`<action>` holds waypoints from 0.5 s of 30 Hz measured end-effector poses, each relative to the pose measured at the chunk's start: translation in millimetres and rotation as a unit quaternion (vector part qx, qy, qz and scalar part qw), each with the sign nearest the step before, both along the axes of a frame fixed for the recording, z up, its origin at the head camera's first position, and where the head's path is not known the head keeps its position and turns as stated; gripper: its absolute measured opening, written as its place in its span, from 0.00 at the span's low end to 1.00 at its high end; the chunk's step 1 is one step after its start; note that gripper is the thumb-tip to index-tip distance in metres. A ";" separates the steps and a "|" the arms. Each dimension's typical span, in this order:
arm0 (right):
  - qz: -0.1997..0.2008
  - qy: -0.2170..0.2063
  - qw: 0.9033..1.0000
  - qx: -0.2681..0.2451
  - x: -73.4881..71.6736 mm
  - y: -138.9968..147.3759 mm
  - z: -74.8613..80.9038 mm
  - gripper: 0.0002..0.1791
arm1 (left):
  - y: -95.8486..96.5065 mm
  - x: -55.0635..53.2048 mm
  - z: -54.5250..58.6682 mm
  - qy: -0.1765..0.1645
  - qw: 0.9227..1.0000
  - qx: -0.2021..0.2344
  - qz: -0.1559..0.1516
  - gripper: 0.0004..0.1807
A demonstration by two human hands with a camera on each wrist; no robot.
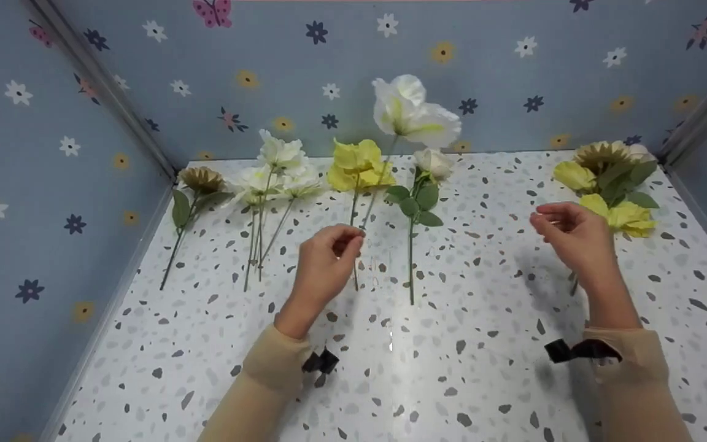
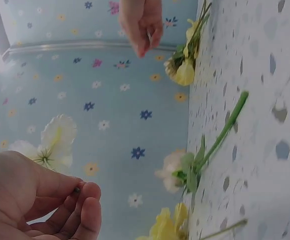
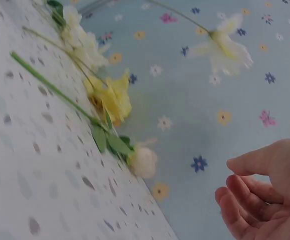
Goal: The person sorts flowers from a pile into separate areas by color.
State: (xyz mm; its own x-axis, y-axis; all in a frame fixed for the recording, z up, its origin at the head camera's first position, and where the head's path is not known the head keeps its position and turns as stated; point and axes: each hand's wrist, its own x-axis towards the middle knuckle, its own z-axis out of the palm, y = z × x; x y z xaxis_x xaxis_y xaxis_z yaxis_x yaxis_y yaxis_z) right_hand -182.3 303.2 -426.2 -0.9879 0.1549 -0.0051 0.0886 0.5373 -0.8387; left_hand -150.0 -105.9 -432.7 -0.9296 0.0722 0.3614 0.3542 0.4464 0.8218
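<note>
In the head view my left hand [image 1: 329,261] pinches the thin stem of a white artificial flower [image 1: 412,113] between thumb and fingertips. Its broad bloom stands up in front of the back wall; the left wrist view shows the stem's end [image 2: 77,190] at the fingertips. My right hand [image 1: 580,239] is raised over the table at the right, fingers loosely bent and holding nothing. Below and behind it lies a bunch of yellow and tan flowers [image 1: 633,218]. A yellow flower [image 1: 359,166] and a white rose [image 1: 433,164] with green leaves lie beneath the held flower.
Several white flowers [image 1: 280,153] lie left of centre on the speckled table [image 1: 452,380]. A tan flower [image 1: 203,180] with leaves is at the far left. Flower-patterned panels [image 1: 304,73] wall in the back and both sides.
</note>
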 end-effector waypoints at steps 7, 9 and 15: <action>-0.093 -0.021 0.986 0.138 0.7 67.5 -14.3 0.32 | -54.1 -20.5 0.4 -0.034 0.994 -0.009 0.106 0.06; -0.103 -0.046 0.982 0.150 3.0 81.4 -18.5 0.33 | -66.6 -24.1 -1.5 -0.049 0.990 -0.018 0.130 0.07; -0.104 -0.100 0.977 0.160 10.2 105.3 -26.7 0.34 | -94.4 -30.8 -11.6 -0.112 0.978 -0.056 0.168 0.09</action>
State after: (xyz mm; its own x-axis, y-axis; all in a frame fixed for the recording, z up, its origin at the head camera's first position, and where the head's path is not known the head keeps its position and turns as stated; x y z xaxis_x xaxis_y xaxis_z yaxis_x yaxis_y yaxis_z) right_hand -172.1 408.5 -452.9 -0.9194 0.3769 -0.1124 0.3677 0.7220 -0.5861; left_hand -180.8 -200.2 -444.3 -0.9627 -0.2229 0.1533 -0.0107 0.5977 0.8017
